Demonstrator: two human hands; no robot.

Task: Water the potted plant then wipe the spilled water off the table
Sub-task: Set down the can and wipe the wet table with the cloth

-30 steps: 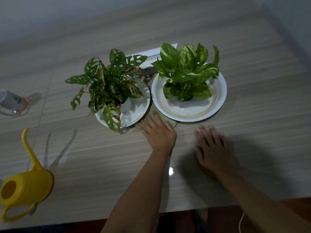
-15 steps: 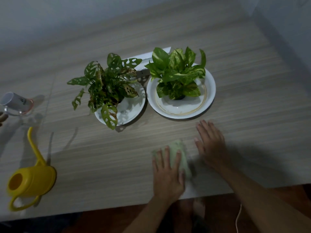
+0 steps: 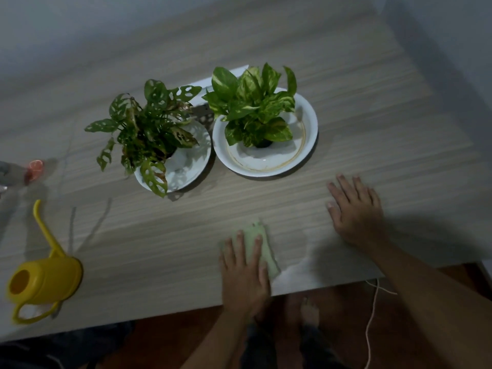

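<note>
My left hand (image 3: pixel 243 272) lies flat on a folded pale green cloth (image 3: pixel 262 249) near the front edge of the wooden table (image 3: pixel 372 129), fingers spread over it. My right hand (image 3: pixel 355 214) rests palm down on the table to the right, holding nothing. Behind them stand two potted plants, each on a white plate: a hole-leaved plant (image 3: pixel 149 129) on the left plate (image 3: pixel 191 166) and a bright green plant (image 3: pixel 255 105) on the right plate (image 3: pixel 306 145). A yellow watering can (image 3: pixel 45 283) stands at the front left.
A clear cup with an orange slice print (image 3: pixel 33 170) lies at the left edge. A white flat object (image 3: pixel 202 85) sits behind the plants. A wall rises at the right. A white cord (image 3: pixel 371 315) hangs below the front edge.
My left hand has slid the green cloth from between the plates back toward the front edge. My right hand has stayed flat on the table; the view shifted.
</note>
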